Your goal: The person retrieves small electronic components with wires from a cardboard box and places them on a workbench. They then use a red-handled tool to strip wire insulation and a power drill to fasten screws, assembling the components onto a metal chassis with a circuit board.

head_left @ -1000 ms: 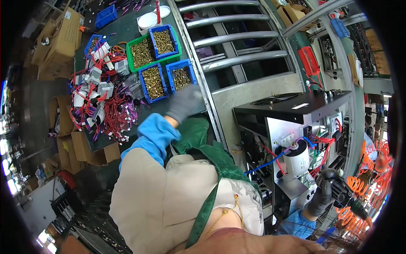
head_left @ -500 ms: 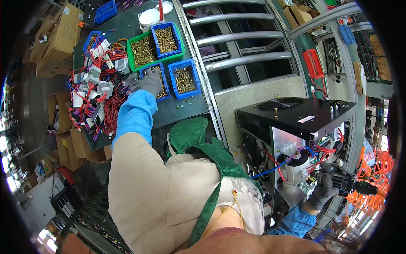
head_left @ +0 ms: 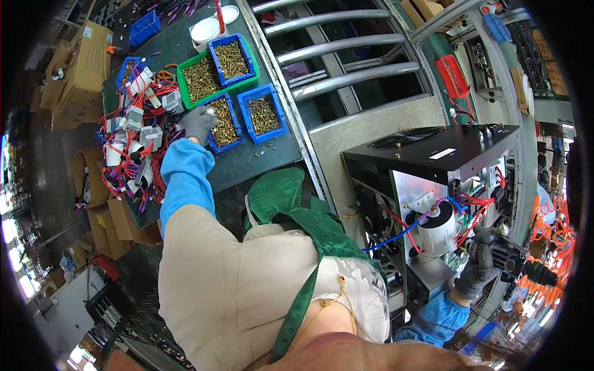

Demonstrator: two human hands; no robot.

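The left hand (head_left: 198, 125), in a grey glove, is at the left edge of a blue bin (head_left: 230, 147) heaped with brass-coloured screws (head_left: 226, 123); its fingers look bent, but I cannot tell whether they pinch anything. The right hand (head_left: 477, 267), in a darker glove, has its fingers wrapped around a black power driver (head_left: 508, 260), held beside an open-sided electrical unit at the person's right. This black-topped unit (head_left: 427, 148) has a white cylindrical component (head_left: 438, 234) on its near side, with red and blue wires around it. The blue bin stands on a dark green workbench (head_left: 244, 173); just to its right is a second blue bin (head_left: 271, 135), also filled with screws, and a few loose pieces lie on the bench in front of them. Behind the first bin is a green tray (head_left: 182, 83) of screws, with another blue bin (head_left: 244, 81) set at its right side. To the left of the left hand lies a pile of red-and-purple wire harnesses (head_left: 147, 162) mixed with white and grey blocks. Steel bars (head_left: 346, 47) span the frame beyond the workbench's right edge.
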